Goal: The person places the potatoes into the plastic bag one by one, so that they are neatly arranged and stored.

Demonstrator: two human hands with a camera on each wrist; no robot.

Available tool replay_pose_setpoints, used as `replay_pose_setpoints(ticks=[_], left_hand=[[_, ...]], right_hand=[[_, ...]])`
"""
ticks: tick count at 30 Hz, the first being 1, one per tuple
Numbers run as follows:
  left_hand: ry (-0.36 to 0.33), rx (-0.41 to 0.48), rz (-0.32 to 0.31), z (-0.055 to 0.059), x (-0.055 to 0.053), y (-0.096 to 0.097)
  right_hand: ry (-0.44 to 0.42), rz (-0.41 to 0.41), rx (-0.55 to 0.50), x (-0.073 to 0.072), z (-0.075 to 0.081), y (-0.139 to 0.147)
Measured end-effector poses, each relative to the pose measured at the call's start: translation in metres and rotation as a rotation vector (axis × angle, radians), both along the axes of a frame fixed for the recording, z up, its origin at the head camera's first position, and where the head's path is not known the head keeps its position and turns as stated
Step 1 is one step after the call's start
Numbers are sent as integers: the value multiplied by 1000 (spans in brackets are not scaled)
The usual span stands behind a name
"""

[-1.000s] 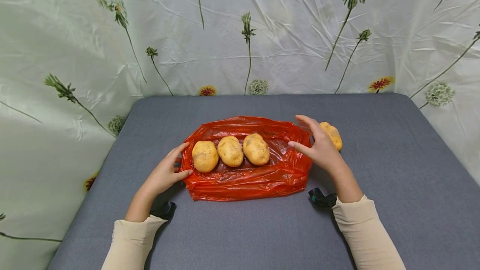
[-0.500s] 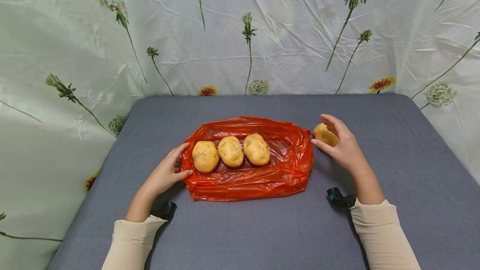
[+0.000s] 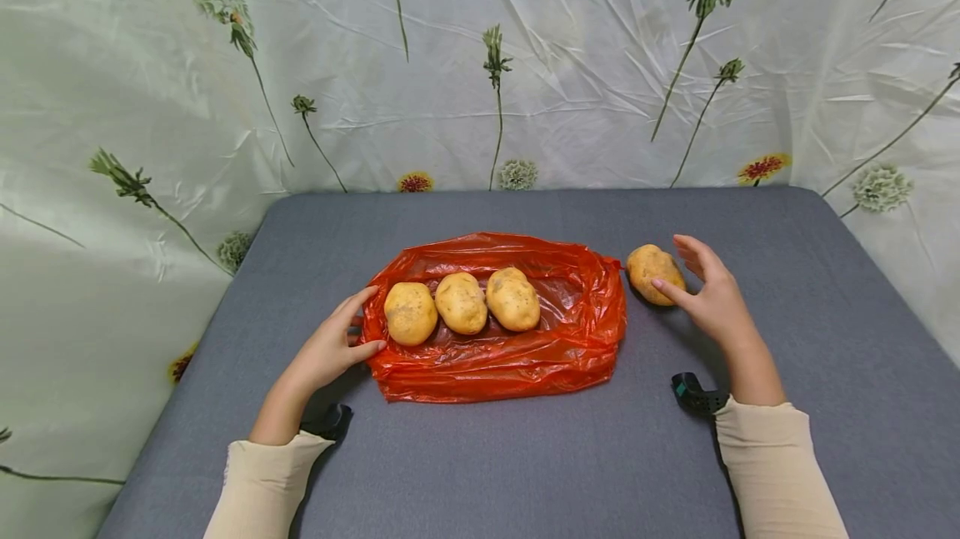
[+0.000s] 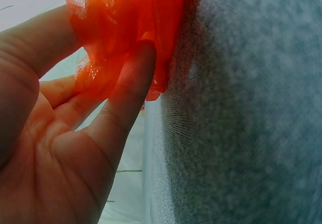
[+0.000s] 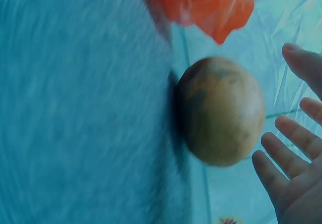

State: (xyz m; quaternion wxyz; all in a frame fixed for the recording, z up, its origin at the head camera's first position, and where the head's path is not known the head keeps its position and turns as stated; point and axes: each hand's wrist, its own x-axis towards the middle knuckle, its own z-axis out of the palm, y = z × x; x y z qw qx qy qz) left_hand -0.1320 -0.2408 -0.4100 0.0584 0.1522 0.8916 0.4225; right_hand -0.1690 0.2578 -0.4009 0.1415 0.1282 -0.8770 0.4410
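A red plastic bag (image 3: 498, 385) lies spread on the table, its mouth turned upward. Inside sit three potatoes in a row: a left potato (image 3: 410, 314), a middle potato (image 3: 461, 303) and a right potato (image 3: 513, 298). My left hand (image 3: 327, 347) holds the bag's left end, thumb and index finger over its edge. In the left wrist view the bag (image 4: 115, 32) bunches against those fingers. A fourth potato (image 3: 654, 274) rests on the table just right of the bag. Beside that potato (image 5: 221, 110), my right hand (image 3: 716, 301) hovers with fingers spread, holding nothing; its thumb overlaps the potato in the head view.
The grey-covered table (image 3: 510, 464) runs to a pale floral cloth (image 3: 420, 106) at the back and sides. Black wrist devices (image 3: 697, 395) sit under both forearms, close over the table.
My right hand has moved rightward from over the bag's right end, past the fourth potato to its right side, uncovering most of it. The left hand, bag and potatoes have stayed put.
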Motion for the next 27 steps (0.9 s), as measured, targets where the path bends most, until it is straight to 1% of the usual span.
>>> replay_pose_setpoints(ticks=[7,12,15,21,24,27], left_hand=[[-3,-2,3,0,0,0],[0,-8,2,0,0,0],[-2,-9,1,0,0,0],[-6,-9,1,1,0,0],[-9,-4,1,1,0,1],[-14,0,3,1,0,1]], right_hand=[[-57,-10,15,-3,-9,7],[-120,24,13,-5,-14,9],[-144,38,4,-6,-15,10],[-173,24,34,-5,-15,9],[-169,5,61,-5,-16,9],[-148,-11,77,-5,-16,8]])
